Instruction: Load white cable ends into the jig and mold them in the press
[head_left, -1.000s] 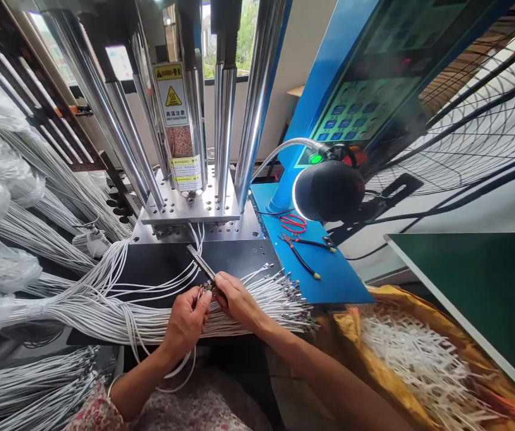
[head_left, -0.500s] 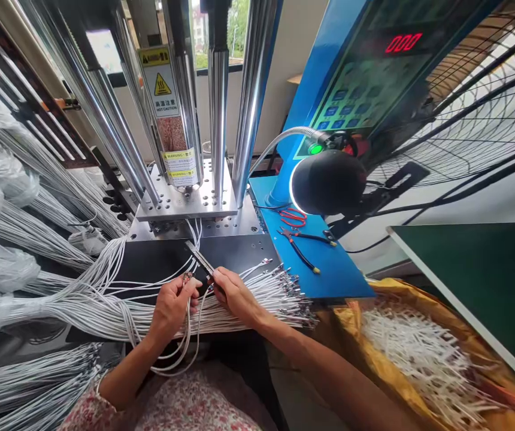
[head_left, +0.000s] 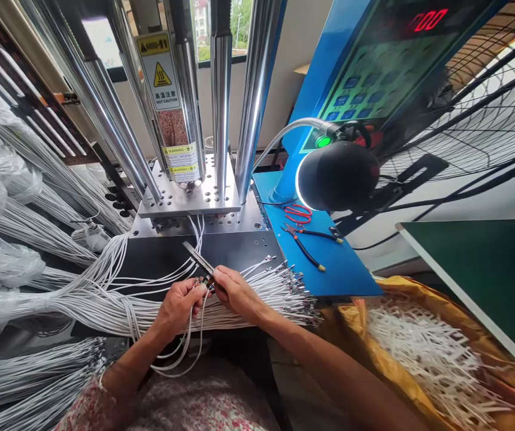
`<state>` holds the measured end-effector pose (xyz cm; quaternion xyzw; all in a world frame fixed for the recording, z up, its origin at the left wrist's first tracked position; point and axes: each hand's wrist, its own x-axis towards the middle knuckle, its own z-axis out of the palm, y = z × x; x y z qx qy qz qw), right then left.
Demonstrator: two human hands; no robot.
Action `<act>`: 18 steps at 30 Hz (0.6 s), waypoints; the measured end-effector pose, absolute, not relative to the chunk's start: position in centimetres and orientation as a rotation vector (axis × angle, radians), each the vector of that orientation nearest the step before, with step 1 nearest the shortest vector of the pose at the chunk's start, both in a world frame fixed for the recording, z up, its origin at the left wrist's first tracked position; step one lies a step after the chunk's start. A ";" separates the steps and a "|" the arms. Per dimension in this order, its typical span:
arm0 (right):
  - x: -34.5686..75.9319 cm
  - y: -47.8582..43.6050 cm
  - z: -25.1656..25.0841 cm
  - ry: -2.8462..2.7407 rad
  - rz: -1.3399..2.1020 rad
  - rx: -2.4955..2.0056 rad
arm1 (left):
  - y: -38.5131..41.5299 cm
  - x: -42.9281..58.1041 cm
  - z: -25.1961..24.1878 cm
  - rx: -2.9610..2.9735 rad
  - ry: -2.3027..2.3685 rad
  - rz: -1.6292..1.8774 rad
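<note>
My left hand is closed in a pinch on the ends of a few white cables that loop down toward my lap. My right hand is closed on the near end of a narrow metal strip fixture that points up toward the press. Both hands meet just above a thick bundle of white cables lying across the dark work plate. The metal-tipped cable ends fan out to the right of my right hand.
A vertical press with chrome columns and a hot-caution label stands behind the plate. Red scissors and cutters lie on the blue ledge under a black gooseneck lamp. Bagged cable bundles fill the left; white scrap pieces lie on gold cloth at right.
My left hand moved left away from the strip with the cable ends, then came back to it. The right hand stayed on the strip. The camera tilted slightly.
</note>
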<state>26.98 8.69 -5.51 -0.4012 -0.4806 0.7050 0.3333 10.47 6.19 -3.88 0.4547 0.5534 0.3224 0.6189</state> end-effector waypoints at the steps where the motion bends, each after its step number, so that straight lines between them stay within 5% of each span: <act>1: 27.0 8.7 -5.5 -1.261 1.841 -1.049 | 6.2 10.5 -3.9 1.049 1.277 0.744; 18: 26.9 8.6 -6.0 -1.221 1.783 -1.064 | 6.9 8.7 -4.6 1.071 1.444 1.011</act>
